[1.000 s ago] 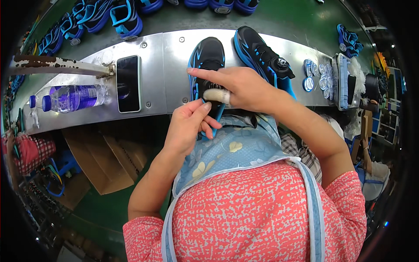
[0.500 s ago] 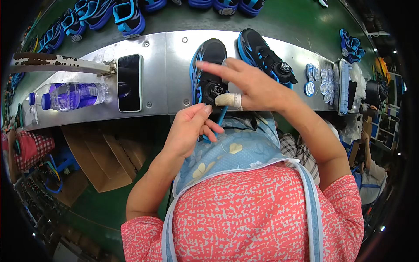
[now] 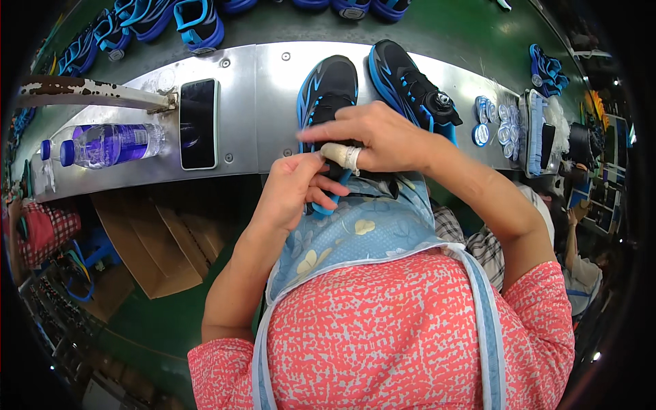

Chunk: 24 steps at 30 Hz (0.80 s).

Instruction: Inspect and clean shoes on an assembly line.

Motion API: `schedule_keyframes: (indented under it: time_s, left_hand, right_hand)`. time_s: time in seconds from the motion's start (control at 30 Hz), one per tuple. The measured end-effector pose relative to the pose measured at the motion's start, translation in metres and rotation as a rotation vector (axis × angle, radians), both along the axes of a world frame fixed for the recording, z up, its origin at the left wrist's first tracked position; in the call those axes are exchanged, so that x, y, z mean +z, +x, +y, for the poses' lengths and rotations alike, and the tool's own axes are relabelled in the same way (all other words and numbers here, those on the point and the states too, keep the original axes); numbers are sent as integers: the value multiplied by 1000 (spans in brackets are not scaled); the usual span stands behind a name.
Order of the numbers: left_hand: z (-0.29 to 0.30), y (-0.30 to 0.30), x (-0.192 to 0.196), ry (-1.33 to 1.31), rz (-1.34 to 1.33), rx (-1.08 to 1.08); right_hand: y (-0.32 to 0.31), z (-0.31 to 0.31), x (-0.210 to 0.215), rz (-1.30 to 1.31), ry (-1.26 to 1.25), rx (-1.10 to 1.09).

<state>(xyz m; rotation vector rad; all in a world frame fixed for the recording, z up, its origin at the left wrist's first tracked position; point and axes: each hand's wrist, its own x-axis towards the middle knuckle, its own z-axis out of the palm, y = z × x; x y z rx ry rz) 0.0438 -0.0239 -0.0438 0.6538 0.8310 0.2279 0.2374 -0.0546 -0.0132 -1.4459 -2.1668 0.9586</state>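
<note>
A black and blue sneaker [image 3: 334, 80] points away from me, its heel end at the bench's near edge under both hands. My left hand [image 3: 290, 188] is at the heel's left side, thumb and forefinger pinched together; what lies between them is hidden. My right hand [image 3: 386, 140] spans the shoe from the right, covering its dial. Its forefinger is stretched left, and its thumb, in a pale finger cover [image 3: 342, 156], lies close to the left fingertips. The matching sneaker [image 3: 410, 85], with a round black dial [image 3: 441, 102], stands just to the right.
On the metal bench [image 3: 270, 89] a phone [image 3: 198, 124] and purple-labelled bottles [image 3: 116, 145] lie left, near a chipped metal bar [image 3: 96, 93]. Several round stickers [image 3: 506, 130] and a tray [image 3: 536, 133] are at right. More sneakers [image 3: 198, 24] line the far side. A cardboard box [image 3: 147, 239] stands below.
My right hand has come down and left over the shoe, covering the dial, and its covered thumb now nears my left fingertips. The left hand keeps its pinch. The view has shifted slightly.
</note>
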Motion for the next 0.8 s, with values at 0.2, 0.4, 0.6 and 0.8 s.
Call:
schedule_keyframes:
  time_s: [0.2,0.4,0.6,0.8]
  left_hand:
    - [1,-1,2,-30,-36,22]
    - [2,-1,2,-40,-37,28]
    - [0,-3,-1,-38,-64,14]
    - [0,-4,-5,-5,-44,17]
  right_hand:
    - [-2,-14,24,140,-235,-325]
    - [-6,-21,16,222,-75,-352]
    - [-3,-27,9,209,-58,-398]
    - [-16,-39,-8,75,166,-451]
